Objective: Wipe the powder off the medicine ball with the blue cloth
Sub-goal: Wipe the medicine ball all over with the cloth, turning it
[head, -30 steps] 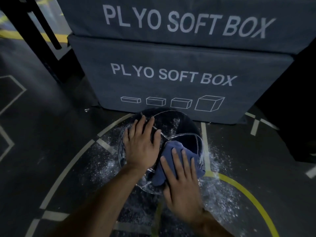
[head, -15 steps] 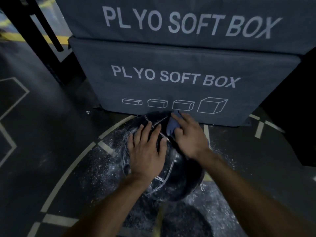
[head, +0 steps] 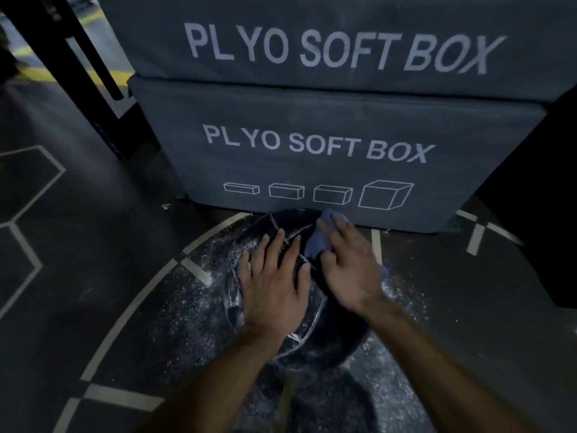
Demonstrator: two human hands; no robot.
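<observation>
Black and heavy-looking, the ball [head: 331,335] sits on the floor [head: 93,276] against the box [head: 312,170], likely firm and slick with powder. The left hand [head: 274,292] lies spread on top; the right hand [head: 349,270] presses the soft cloth [head: 315,242] on its far side.

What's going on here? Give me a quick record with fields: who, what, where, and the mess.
who: a person, seen from their own head camera
left hand: laid flat on the medicine ball, steadying it
right hand: presses the blue cloth on the ball's far side
where: dark gym floor with painted lines, in front of stacked plyo soft boxes
mess: white powder scattered on the floor around the ball
</observation>
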